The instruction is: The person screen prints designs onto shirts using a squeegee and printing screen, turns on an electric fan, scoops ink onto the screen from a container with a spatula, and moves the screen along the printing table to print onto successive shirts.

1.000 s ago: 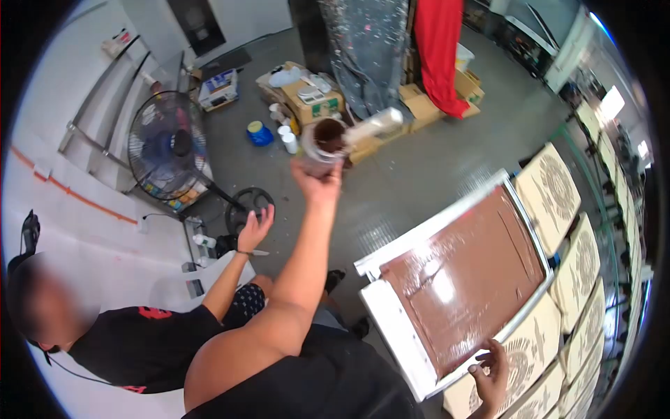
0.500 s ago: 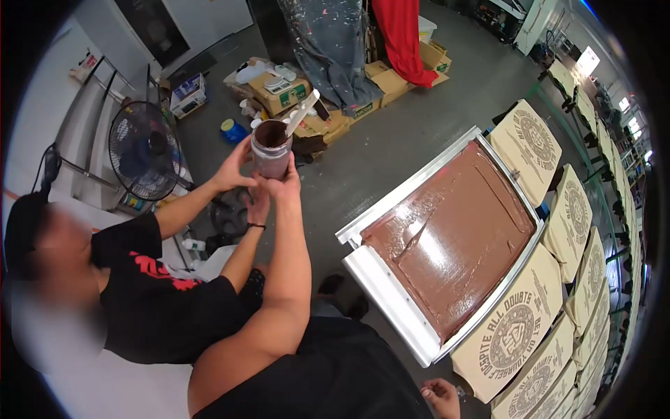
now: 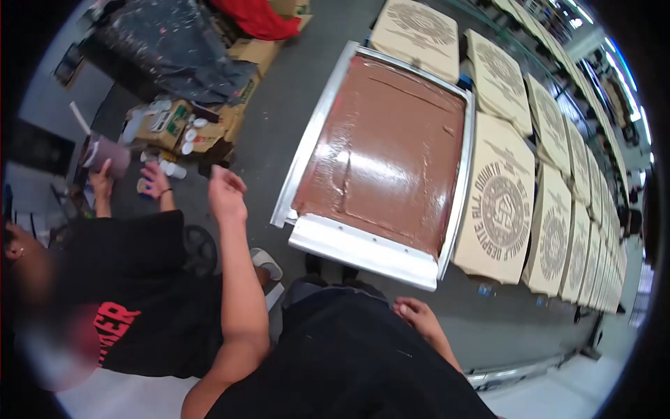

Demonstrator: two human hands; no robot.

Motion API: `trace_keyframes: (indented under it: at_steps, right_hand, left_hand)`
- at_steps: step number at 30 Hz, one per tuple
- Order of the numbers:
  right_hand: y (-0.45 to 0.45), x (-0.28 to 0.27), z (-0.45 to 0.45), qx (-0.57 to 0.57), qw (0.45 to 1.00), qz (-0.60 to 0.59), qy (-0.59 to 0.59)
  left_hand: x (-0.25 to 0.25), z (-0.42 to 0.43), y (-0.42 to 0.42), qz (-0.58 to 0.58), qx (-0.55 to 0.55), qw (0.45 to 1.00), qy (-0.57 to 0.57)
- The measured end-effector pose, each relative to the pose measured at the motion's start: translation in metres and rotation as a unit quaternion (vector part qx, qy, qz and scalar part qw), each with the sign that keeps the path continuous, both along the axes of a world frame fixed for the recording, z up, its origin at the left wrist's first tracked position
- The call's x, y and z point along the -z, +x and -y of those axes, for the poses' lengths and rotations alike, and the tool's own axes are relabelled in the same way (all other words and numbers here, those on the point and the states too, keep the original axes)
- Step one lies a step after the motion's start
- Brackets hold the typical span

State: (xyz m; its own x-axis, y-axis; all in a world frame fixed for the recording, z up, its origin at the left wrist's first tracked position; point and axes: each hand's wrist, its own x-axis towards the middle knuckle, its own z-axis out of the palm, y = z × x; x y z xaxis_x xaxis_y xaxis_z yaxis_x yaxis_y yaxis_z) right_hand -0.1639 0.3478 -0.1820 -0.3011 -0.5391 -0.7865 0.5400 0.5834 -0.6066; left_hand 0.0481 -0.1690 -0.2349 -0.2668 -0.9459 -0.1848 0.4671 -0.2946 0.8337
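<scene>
My left hand (image 3: 227, 197) is raised left of the metal-edged frame (image 3: 307, 150), holding nothing, its fingers loosely bent and apart. Brown ink (image 3: 391, 153) covers most of the frame's surface, and a broad silver bar (image 3: 363, 250) lies across its near end. Close to my black shirt, below that bar, my right hand (image 3: 417, 314) hangs empty with relaxed fingers. At the far left a co-worker's hand (image 3: 102, 183) holds a clear jar (image 3: 110, 155) of brown ink with a pale stick (image 3: 80, 117) standing in it. The co-worker's other hand (image 3: 155, 180) is spread.
Printed beige shirts (image 3: 499, 202) lie in rows on boards right of the frame. The co-worker in a black shirt (image 3: 139, 279) is close on my left. Behind are cardboard boxes (image 3: 227, 129), white containers (image 3: 188, 140), a dark stained cloth (image 3: 167, 59) and a red cloth (image 3: 258, 17).
The jar has passed from my left hand to the co-worker, who has moved it away to the left. My left hand has drawn back empty. The view has turned toward the frame.
</scene>
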Motion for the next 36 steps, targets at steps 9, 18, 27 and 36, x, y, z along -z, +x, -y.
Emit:
trace_keyframes:
  at_steps: [9,18,27,36]
  right_hand:
    - [0.017,0.059,0.075,0.362,0.901,0.219,-0.100]
    - [0.015,0.018,0.107,0.407,0.904,0.068,-0.110]
    - [-0.075,-0.062,0.219,0.340,0.899,-0.159,-0.224]
    - [-0.328,-0.088,0.318,-0.100,0.816,-0.550,-0.146]
  left_hand:
    - [-0.002,-0.117,0.009,0.498,0.418,0.758,0.050]
    - [-0.018,-0.124,-0.011,0.304,0.439,0.820,0.208]
    - [-0.019,-0.184,-0.097,0.118,0.507,0.842,0.141]
    - [0.053,-0.215,-0.073,0.264,0.667,0.696,-0.029]
